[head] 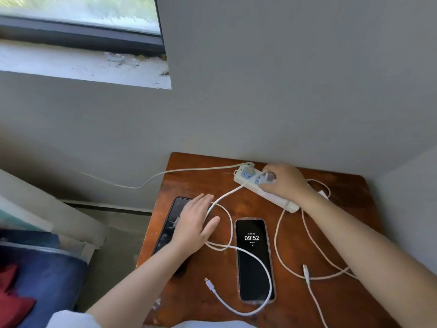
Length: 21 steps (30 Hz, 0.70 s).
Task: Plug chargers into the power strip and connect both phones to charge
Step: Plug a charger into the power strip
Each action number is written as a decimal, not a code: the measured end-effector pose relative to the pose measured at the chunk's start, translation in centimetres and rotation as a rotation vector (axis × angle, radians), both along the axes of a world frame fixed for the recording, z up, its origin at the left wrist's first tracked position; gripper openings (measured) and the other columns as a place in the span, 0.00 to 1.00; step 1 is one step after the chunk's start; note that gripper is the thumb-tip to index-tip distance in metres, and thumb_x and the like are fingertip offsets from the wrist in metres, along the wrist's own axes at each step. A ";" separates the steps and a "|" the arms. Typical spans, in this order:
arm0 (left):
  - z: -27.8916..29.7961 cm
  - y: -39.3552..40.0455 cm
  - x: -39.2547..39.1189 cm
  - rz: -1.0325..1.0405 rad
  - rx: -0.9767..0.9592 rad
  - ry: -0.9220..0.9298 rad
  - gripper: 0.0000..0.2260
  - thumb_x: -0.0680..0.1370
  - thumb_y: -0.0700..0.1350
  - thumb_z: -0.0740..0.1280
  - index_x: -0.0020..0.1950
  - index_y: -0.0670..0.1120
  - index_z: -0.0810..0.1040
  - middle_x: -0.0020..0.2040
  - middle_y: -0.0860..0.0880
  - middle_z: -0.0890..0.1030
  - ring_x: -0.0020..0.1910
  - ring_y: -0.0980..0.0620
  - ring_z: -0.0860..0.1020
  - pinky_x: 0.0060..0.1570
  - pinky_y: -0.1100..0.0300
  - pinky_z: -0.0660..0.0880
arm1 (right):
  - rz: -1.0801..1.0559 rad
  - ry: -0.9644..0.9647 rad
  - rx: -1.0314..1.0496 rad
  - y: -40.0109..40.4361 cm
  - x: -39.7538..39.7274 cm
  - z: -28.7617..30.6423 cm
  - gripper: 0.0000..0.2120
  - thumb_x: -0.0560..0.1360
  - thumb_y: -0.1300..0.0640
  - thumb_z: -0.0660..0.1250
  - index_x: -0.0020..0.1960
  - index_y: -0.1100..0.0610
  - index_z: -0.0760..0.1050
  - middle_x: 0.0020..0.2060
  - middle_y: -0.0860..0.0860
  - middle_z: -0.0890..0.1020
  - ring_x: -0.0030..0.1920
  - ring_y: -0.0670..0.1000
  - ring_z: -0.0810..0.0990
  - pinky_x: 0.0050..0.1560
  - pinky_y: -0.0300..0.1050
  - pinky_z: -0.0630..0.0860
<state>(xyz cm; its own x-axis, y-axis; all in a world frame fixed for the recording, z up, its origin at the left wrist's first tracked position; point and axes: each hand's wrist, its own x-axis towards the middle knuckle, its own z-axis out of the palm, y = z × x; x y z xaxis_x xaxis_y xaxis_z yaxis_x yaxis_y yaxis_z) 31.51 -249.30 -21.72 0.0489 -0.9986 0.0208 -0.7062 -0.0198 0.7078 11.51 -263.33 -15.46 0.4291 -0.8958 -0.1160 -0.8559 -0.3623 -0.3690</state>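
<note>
A white power strip [279, 200] lies at the back of the brown wooden table [340, 233]. My right hand [285, 183] grips a white charger plug [267, 178] at one of the strip's sockets. Its white cable [227, 195] loops across the table and over a lit phone [254, 259] showing 09:52, ending in a free connector [210, 285]. My left hand [196, 223] rests flat, fingers apart, on a dark phone [170, 223] at the table's left edge. A second white cable [279, 233] lies to the right, its connector [306, 273] loose on the table.
The table stands in a corner against grey walls. The strip's own cord [153, 178] trails off to the left. A window sill [82, 65] is up at the left. Blue and red fabric [35, 280] lies on the floor left of the table.
</note>
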 end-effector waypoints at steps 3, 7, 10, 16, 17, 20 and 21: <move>0.9 -1.1 -0.7 -0.053 -0.046 0.061 0.28 0.74 0.58 0.50 0.69 0.45 0.63 0.71 0.47 0.65 0.72 0.52 0.55 0.70 0.53 0.53 | -0.155 -0.183 0.015 -0.7 -1.9 0.5 0.09 0.68 0.61 0.71 0.47 0.60 0.77 0.46 0.57 0.81 0.43 0.51 0.76 0.41 0.42 0.69; 0.6 -1.8 0.3 0.044 -0.164 -0.017 0.20 0.76 0.47 0.58 0.66 0.39 0.68 0.67 0.41 0.71 0.70 0.48 0.59 0.69 0.48 0.57 | -0.181 -0.304 0.054 -0.7 -2.2 0.1 0.11 0.68 0.62 0.71 0.50 0.62 0.76 0.49 0.59 0.81 0.44 0.50 0.75 0.45 0.41 0.70; -0.8 -1.8 1.5 0.076 -0.003 -0.266 0.22 0.79 0.49 0.58 0.70 0.42 0.61 0.73 0.42 0.62 0.74 0.45 0.52 0.71 0.52 0.49 | -0.177 -0.325 0.072 -0.9 -1.6 -0.3 0.12 0.69 0.61 0.71 0.52 0.62 0.75 0.51 0.60 0.80 0.46 0.50 0.75 0.47 0.41 0.71; -3.5 -1.2 1.9 0.058 0.224 -0.458 0.27 0.79 0.57 0.48 0.73 0.45 0.50 0.76 0.46 0.50 0.74 0.49 0.43 0.71 0.54 0.39 | -0.176 -0.239 0.117 -1.5 -1.4 -0.4 0.14 0.71 0.60 0.69 0.55 0.63 0.74 0.55 0.61 0.79 0.54 0.57 0.77 0.50 0.42 0.70; -3.6 -1.2 1.9 0.065 0.207 -0.457 0.27 0.79 0.57 0.48 0.73 0.45 0.50 0.76 0.46 0.50 0.75 0.50 0.44 0.71 0.54 0.39 | -0.168 -0.223 0.117 -1.6 -1.4 -0.3 0.14 0.71 0.60 0.68 0.55 0.63 0.74 0.56 0.61 0.79 0.54 0.57 0.77 0.50 0.42 0.70; -3.9 -1.2 2.0 0.069 0.184 -0.451 0.26 0.79 0.56 0.49 0.73 0.46 0.52 0.76 0.47 0.52 0.75 0.50 0.45 0.71 0.54 0.39 | -0.131 -0.162 0.103 -1.6 -1.2 -0.1 0.13 0.72 0.60 0.68 0.54 0.65 0.75 0.55 0.62 0.79 0.53 0.58 0.77 0.50 0.44 0.72; -3.9 -1.2 2.0 0.068 0.184 -0.445 0.25 0.79 0.56 0.49 0.73 0.46 0.52 0.76 0.47 0.52 0.75 0.50 0.45 0.71 0.54 0.39 | -0.119 -0.137 0.095 -1.6 -1.0 0.0 0.12 0.72 0.60 0.68 0.53 0.65 0.75 0.55 0.62 0.79 0.53 0.59 0.77 0.49 0.44 0.72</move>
